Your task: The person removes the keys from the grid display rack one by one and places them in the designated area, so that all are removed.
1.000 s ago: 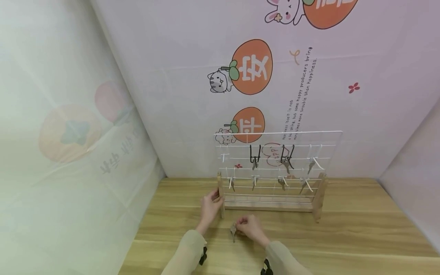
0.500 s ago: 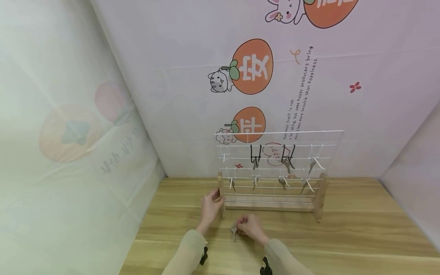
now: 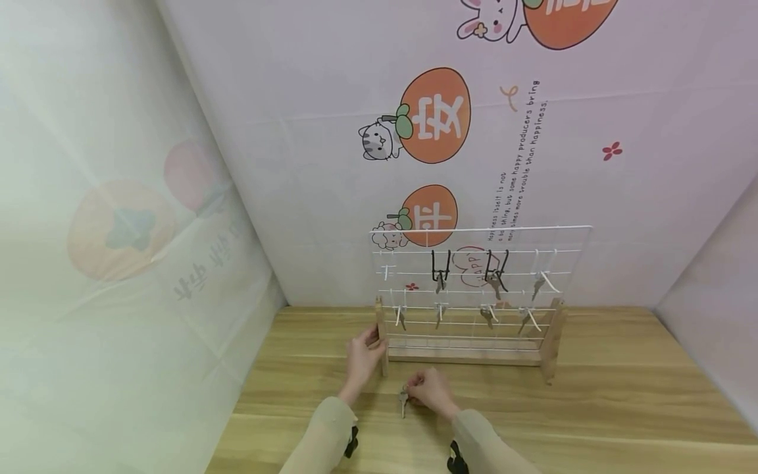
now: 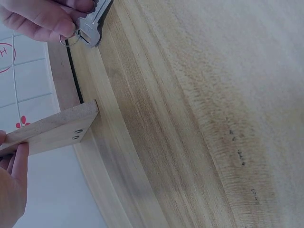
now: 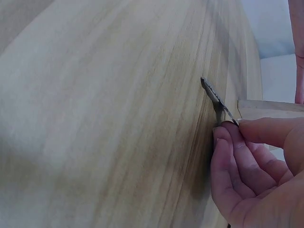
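A small bunch of silvery keys (image 3: pixel 404 400) dangles from a thin ring (image 4: pixel 70 41), which my right hand (image 3: pixel 432 391) pinches between thumb and finger. In the right wrist view the keys (image 5: pixel 216 99) show edge-on, close over the wood. My left hand (image 3: pixel 364 359) grips the left wooden upright (image 3: pixel 381 342) of a white wire rack (image 3: pixel 468 347), thumb on one side and fingers on the other. Along two rows of the rack, black and white hooks carry more keys (image 3: pixel 494 283). The upper-left white hook (image 3: pixel 387 270) bears no key.
The rack stands on a wood-grain table (image 3: pixel 616 368), its right upright (image 3: pixel 552 342) near the back wall cloth (image 3: pixel 592 184). Printed fruit and animals decorate that cloth. Another pale cloth (image 3: pixel 118 329) hangs close along the left side.
Both hands stay nearly where they were, the left on the upright and the right with the keys. Only a very slight shift of the view shows.
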`<state>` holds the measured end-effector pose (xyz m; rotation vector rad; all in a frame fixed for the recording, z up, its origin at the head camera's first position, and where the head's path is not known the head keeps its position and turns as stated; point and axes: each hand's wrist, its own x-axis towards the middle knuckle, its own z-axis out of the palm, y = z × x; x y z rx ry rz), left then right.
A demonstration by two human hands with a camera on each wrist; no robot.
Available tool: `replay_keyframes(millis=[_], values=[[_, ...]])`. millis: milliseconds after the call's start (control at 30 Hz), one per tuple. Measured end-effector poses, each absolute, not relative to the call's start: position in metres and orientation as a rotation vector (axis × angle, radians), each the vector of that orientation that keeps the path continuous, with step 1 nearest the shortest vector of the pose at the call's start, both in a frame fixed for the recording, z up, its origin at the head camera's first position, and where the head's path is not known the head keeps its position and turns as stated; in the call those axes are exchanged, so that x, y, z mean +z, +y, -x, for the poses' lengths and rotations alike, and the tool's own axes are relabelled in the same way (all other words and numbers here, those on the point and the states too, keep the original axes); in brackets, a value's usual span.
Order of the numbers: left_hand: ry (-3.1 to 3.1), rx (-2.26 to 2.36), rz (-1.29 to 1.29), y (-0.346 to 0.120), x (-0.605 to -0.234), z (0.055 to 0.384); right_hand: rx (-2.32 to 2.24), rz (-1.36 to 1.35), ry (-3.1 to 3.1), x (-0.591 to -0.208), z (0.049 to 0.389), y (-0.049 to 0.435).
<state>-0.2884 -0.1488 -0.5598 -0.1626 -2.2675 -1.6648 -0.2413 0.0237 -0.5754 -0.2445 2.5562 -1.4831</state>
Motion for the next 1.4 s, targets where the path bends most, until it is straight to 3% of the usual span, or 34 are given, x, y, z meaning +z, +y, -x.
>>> replay_keyframes(millis=[633, 1400], values=[[-2.268, -1.690, 0.148, -0.1496, -0.5601, 0.2890, -1.253, 0.477, 2.748, -0.5719, 0.2472, 0.0236], [-2.259, -1.705, 0.146, -0.1487, -0.5577, 0.2880, -1.165, 0.429, 2.718, -0.5686, 0.2471, 0.0250]])
